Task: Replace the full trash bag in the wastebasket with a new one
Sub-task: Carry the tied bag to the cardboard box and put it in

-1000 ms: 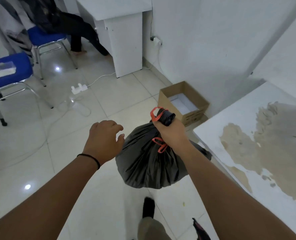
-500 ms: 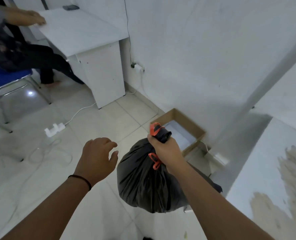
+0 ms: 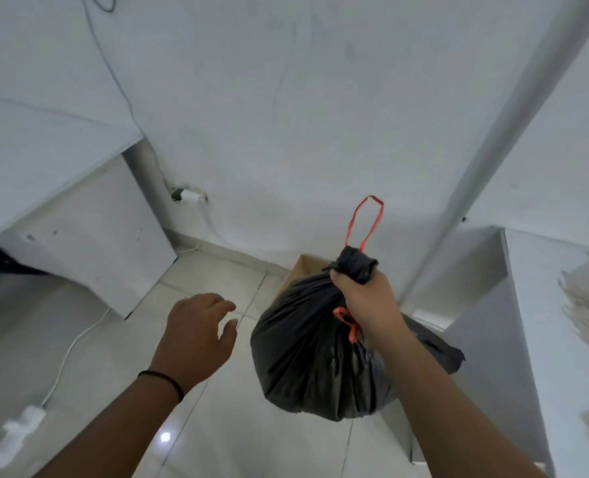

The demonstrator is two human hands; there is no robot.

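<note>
A big white wall (image 3: 320,98) at twelve o'clock, filling the top half. A white desk (image 3: 62,188) at nine o'clock, with a plug and white cord (image 3: 188,196) on the wall just beside it. Another white table (image 3: 562,322) at three o'clock, its top worn brown in patches. Shiny pale floor tiles (image 3: 113,357) at seven o'clock, with a white power strip (image 3: 13,432) and its cord lying there.

In the middle, a full black trash bag (image 3: 307,350), up in the air, off the floor. Hanging straight down below the right hand (image 3: 369,298), at six o'clock from the fist. Right hand wrapped tight around the bunched neck of the bag. A red loop (image 3: 364,222) sticking up at twelve o'clock from the fist. A brown cardboard box (image 3: 300,267) peeking out behind the bag.

Left hand (image 3: 196,332) at nine o'clock from the bag, apart from it, fingers loose and spread, holding nothing. A thin black band (image 3: 165,381) on that wrist.
</note>
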